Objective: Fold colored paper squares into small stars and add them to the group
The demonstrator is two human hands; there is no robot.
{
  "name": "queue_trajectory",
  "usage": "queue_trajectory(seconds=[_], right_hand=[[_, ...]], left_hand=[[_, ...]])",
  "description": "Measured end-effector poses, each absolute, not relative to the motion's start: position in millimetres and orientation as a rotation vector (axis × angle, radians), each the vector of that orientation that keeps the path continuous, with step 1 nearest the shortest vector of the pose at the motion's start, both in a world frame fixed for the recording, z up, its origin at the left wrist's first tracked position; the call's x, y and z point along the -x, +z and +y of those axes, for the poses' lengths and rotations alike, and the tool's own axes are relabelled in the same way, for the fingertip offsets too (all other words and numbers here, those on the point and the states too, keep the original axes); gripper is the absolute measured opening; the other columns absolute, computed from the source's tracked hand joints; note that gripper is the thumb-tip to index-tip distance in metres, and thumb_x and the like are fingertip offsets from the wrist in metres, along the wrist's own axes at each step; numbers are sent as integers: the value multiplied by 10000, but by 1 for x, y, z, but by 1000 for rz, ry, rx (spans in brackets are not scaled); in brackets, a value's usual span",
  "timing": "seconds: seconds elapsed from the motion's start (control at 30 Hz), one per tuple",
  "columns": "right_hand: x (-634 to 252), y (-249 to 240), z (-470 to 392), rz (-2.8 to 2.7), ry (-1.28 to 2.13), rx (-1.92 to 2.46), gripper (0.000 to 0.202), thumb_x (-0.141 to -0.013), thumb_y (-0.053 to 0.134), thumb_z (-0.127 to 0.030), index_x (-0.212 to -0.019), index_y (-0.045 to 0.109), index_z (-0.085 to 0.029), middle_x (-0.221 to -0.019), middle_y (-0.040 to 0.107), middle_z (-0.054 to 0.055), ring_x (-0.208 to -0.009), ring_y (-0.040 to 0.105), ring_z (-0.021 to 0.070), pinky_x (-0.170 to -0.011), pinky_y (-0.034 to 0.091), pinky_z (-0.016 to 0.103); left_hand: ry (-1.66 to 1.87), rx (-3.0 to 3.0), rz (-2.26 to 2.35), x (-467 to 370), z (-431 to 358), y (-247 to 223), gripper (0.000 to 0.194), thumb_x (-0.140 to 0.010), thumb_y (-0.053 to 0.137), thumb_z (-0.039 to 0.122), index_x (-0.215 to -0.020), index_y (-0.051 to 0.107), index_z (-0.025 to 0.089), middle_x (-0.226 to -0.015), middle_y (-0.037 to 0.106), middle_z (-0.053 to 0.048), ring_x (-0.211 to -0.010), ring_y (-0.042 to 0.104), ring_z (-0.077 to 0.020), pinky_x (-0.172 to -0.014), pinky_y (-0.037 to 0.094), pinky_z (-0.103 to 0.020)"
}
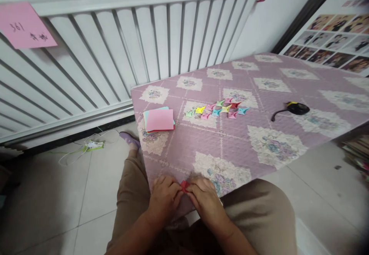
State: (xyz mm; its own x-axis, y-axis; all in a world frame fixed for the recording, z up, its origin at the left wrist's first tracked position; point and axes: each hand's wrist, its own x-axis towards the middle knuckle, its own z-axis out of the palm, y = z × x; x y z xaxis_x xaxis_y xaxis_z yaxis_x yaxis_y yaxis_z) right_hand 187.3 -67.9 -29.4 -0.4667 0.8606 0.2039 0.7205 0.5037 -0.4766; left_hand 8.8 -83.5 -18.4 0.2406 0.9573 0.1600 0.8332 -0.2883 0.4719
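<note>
A small red folded paper (pixel 185 186) is pinched between my two hands at the near edge of the table. My left hand (pixel 166 193) closes on its left side, thumb and fingers together. From the right, my right hand (pixel 205 194) grips the same paper with curled fingers. The paper's exact folds are too small to make out. Farther back lies a stack of coloured paper sheets (pixel 159 119), pink on top. To its right, several small folded paper pieces (pixel 216 111) in green, yellow, pink, blue and red sit in rows.
A purple flowered cloth covers the table (pixel 184 147). A black object with a short curved arm (pixel 298 108) lies at the right. Behind stands a white radiator (pixel 161 36) with a pink note (pixel 25 26). A power strip (pixel 94 145) with cables is on the floor.
</note>
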Motion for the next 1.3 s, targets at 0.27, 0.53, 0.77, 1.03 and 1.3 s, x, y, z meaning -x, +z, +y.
queue_trajectory(seconds=[0.27,0.53,0.77,1.03,1.3], right_hand=[[-191,-33,-67,-2308,400,1419,49,-835,645,-242,-801,611,-238,-832,600,15,-825,521,201,-773,365,345],[-191,-26,-66,-2317,411,1464,53,-848,625,-247,-802,598,-244,-830,590,6,-816,513,193,-744,346,333],[-190,-25,-66,-2324,379,1533,105,-860,611,-269,-763,585,-238,-798,578,14,-800,498,206,-718,321,342],[-186,-25,-63,-2307,253,1601,151,-877,581,-299,-740,580,-236,-781,585,37,-809,511,231,-712,319,363],[-184,-24,-61,-2316,235,1629,167,-859,601,-307,-710,574,-236,-762,590,45,-829,541,254,-690,324,369]], left_hand=[[540,-2124,1689,-10,-79,-13,111,-855,586,192,-768,645,227,-839,610,-8,-861,516,-206,-790,341,-376],[524,-2088,1676,-10,-77,-12,148,-861,553,201,-738,633,223,-813,601,-9,-843,510,-205,-780,338,-372],[511,-2106,1711,-12,-76,-12,156,-857,559,211,-720,633,212,-789,605,-13,-826,517,-204,-770,347,-368],[292,-2158,1827,-17,-68,-11,151,-849,584,249,-707,606,202,-785,611,-22,-804,527,-223,-729,357,-374],[159,-2186,1822,-17,-62,-9,169,-861,579,285,-715,609,206,-791,624,-25,-799,534,-233,-715,368,-376]])
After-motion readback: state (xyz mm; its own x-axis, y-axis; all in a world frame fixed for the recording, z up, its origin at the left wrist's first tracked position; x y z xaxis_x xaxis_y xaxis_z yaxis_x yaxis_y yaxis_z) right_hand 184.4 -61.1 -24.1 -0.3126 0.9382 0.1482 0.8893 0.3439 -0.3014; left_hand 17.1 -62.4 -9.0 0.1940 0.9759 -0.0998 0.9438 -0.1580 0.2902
